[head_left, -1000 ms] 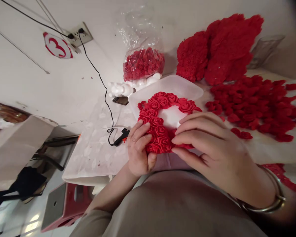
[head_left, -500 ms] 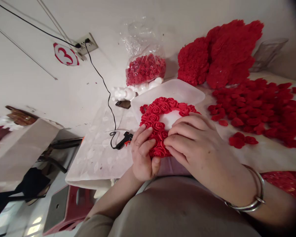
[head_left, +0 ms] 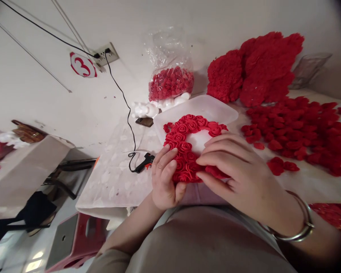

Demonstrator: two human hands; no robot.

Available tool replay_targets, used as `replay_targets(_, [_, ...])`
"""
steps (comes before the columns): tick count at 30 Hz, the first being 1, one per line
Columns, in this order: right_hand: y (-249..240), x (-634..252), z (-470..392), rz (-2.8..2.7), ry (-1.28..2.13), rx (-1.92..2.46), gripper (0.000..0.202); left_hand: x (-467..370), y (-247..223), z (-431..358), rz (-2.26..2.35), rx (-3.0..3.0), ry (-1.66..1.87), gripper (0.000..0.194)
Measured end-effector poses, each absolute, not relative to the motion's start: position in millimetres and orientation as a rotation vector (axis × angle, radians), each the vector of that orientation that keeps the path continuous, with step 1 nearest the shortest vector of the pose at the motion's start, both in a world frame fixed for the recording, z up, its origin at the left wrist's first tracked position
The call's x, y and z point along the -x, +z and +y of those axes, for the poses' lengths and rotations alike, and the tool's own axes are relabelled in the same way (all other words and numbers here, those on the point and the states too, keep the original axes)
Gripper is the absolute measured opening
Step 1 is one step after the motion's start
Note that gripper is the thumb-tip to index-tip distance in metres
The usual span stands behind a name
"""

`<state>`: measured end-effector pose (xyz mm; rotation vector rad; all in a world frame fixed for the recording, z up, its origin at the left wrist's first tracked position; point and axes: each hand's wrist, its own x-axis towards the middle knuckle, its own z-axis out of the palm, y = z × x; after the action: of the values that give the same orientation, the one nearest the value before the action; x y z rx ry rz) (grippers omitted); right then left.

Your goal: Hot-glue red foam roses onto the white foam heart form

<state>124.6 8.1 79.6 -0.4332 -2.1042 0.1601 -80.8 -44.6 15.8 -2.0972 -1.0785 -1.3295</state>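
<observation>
A ring-shaped piece covered in red foam roses (head_left: 185, 131) lies in front of me, over the edge of a translucent white plastic tray (head_left: 226, 112). My left hand (head_left: 165, 184) grips its near left side, fingers on the roses and thumb at the lower edge. My right hand (head_left: 238, 170) is at its near right side, thumb and forefinger parted, their tips close to or touching the roses. Part of the ring is hidden behind the right hand. A black hot glue gun (head_left: 144, 163) with an orange trigger lies left of my left hand.
Loose red petals (head_left: 298, 129) spread over the table's right side. Behind them are heaped red roses (head_left: 267, 68) and a clear cup (head_left: 309, 70). A plastic bag of red roses (head_left: 170, 83), white figures (head_left: 146, 110) and a phone (head_left: 144, 121) lie behind. A cord (head_left: 122, 94) runs to the wall socket.
My right hand has drawn back slightly to the right and its thumb and forefinger have parted, showing more of the roses. The left hand keeps its hold. The view has shifted slightly.
</observation>
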Motion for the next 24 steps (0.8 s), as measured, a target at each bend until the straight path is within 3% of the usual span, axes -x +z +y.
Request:
replay_targets(6, [62.0,-138.1,3.2,-1.953,0.057,0.462,0.015,83.1,27.5,-48.7,-1.04,2.054,-1.254,0.063])
replay_targets(13, [43.9,-132.4,7.0,-1.956,0.064,0.464,0.013,86.1,42.7,-47.3,-0.946,2.091,-1.032,0.026])
replay_targets(24, [40.2,-136.7,9.5,-1.935,0.086,0.368,0.022,87.2,40.2,-47.8,-1.03,2.106,-1.052,0.022])
